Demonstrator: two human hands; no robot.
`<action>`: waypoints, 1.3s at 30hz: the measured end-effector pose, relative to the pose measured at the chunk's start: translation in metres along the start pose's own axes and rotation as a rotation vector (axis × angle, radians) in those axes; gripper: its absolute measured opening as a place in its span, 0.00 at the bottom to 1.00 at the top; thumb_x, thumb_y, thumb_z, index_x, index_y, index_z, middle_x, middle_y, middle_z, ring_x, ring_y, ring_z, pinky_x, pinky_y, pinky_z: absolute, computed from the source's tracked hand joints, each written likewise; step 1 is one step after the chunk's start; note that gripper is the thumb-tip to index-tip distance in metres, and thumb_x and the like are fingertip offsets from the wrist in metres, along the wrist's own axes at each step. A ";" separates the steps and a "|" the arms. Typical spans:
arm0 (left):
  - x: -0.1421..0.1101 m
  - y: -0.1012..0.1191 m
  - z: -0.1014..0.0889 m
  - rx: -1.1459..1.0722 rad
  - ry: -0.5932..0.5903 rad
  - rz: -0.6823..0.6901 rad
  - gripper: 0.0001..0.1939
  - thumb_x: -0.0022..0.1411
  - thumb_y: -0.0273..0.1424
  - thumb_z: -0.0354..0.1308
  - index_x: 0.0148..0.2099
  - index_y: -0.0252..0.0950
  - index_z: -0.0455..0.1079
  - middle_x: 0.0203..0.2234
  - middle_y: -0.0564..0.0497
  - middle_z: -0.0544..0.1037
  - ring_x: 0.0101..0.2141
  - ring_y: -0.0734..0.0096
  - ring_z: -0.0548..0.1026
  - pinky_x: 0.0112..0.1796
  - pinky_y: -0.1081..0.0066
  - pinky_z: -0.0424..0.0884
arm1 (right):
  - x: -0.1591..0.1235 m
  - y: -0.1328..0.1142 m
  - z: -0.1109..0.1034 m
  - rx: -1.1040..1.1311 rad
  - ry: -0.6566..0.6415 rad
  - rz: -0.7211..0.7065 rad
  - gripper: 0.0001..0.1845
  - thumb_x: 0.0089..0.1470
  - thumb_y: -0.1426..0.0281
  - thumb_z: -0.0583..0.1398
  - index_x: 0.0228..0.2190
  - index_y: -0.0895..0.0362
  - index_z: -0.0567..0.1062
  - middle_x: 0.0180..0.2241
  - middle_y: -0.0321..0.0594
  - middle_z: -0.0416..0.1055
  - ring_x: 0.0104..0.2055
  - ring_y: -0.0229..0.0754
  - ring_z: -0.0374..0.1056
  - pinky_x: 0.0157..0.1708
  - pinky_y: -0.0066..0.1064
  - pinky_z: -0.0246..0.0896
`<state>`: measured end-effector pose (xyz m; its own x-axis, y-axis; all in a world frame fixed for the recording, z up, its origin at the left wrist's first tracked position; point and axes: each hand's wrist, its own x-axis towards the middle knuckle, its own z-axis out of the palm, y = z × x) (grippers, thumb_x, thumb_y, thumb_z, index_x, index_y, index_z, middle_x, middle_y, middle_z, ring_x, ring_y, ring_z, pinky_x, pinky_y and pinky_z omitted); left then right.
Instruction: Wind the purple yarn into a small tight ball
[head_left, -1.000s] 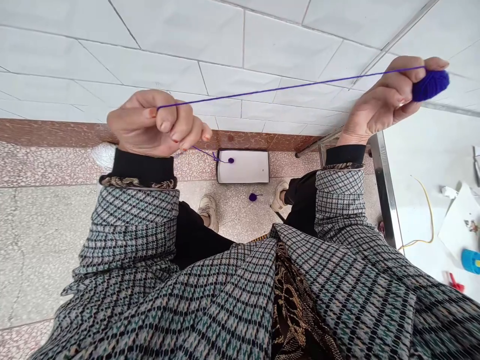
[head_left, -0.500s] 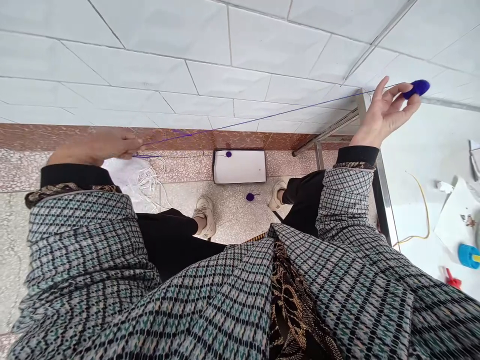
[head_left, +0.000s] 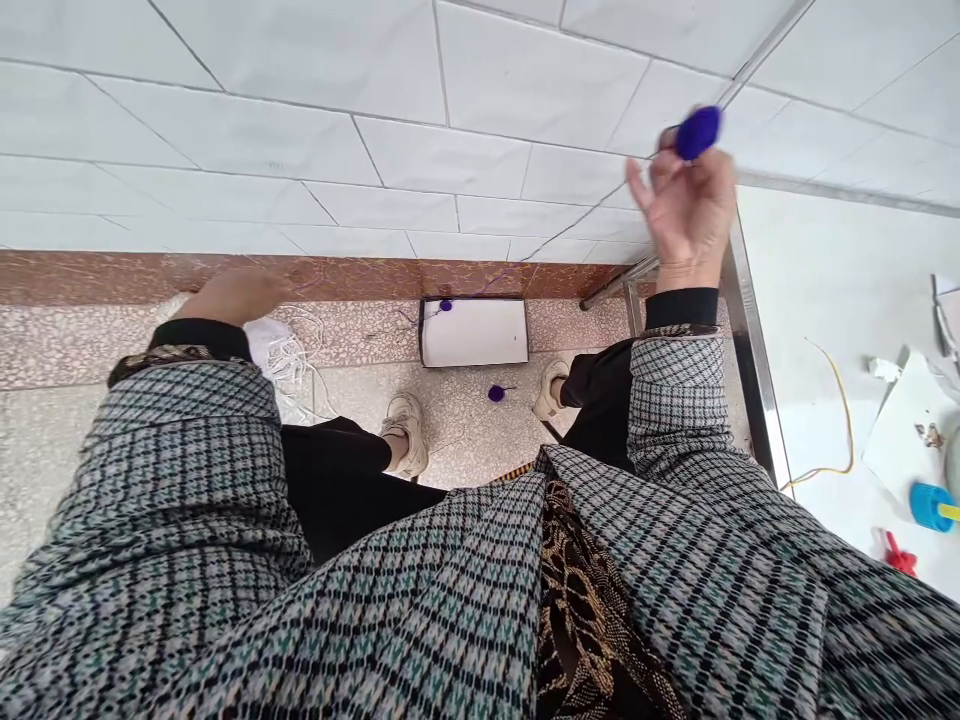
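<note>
My right hand [head_left: 686, 205] is raised at the upper right, its fingertips pinched on a small purple ball of yarn [head_left: 698, 133]. A loose strand of purple yarn [head_left: 574, 222] hangs from it in a curve down to the left. My left hand [head_left: 238, 293], blurred, is low by the wall's brown base with its fingers together, and purple yarn runs out of its fingertips. On the floor between my feet lies another small purple ball [head_left: 496, 393] with a short tail. A third purple ball [head_left: 446, 305] sits at the far edge of a shallow white box [head_left: 480, 335].
White tiled wall [head_left: 390, 150] stands in front. A white table [head_left: 817, 300] with a metal edge is on the right, bearing a yellow cord [head_left: 847, 430], a blue cap-like object [head_left: 928, 507] and a red piece [head_left: 898, 553]. Tangled white string [head_left: 289, 365] lies on the floor at left.
My right hand has moved left with the purple ball, and the taut strand has gone slack and drooped. My left hand has shifted a little to the right.
</note>
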<state>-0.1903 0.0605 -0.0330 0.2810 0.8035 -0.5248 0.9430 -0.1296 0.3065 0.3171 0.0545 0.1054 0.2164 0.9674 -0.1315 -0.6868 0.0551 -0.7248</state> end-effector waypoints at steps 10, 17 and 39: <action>0.017 0.161 0.017 -1.260 0.329 0.535 0.16 0.70 0.42 0.67 0.51 0.37 0.80 0.49 0.47 0.88 0.57 0.61 0.82 0.64 0.58 0.76 | -0.030 0.116 0.038 -0.546 -0.466 0.543 0.25 0.49 0.68 0.78 0.44 0.54 0.75 0.33 0.33 0.73 0.38 0.40 0.67 0.49 0.36 0.76; 0.023 0.187 0.030 -1.152 0.222 0.446 0.23 0.75 0.55 0.63 0.45 0.39 0.74 0.30 0.50 0.75 0.27 0.70 0.71 0.33 0.67 0.69 | -0.026 0.135 0.027 -0.550 -0.476 0.624 0.20 0.53 0.67 0.77 0.40 0.54 0.75 0.31 0.32 0.72 0.38 0.40 0.69 0.50 0.36 0.78; 0.009 -0.054 0.031 -0.239 0.177 0.259 0.46 0.63 0.73 0.55 0.17 0.34 0.67 0.09 0.51 0.65 0.19 0.79 0.61 0.34 0.62 0.46 | 0.025 -0.030 -0.032 0.891 0.557 -0.089 0.19 0.67 0.79 0.66 0.25 0.50 0.78 0.25 0.27 0.76 0.22 0.31 0.66 0.53 0.28 0.81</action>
<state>-0.2327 0.0567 -0.0790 0.4496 0.8523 -0.2674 0.7710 -0.2191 0.5979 0.3655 0.0688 0.1026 0.4240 0.7134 -0.5579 -0.8656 0.5005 -0.0178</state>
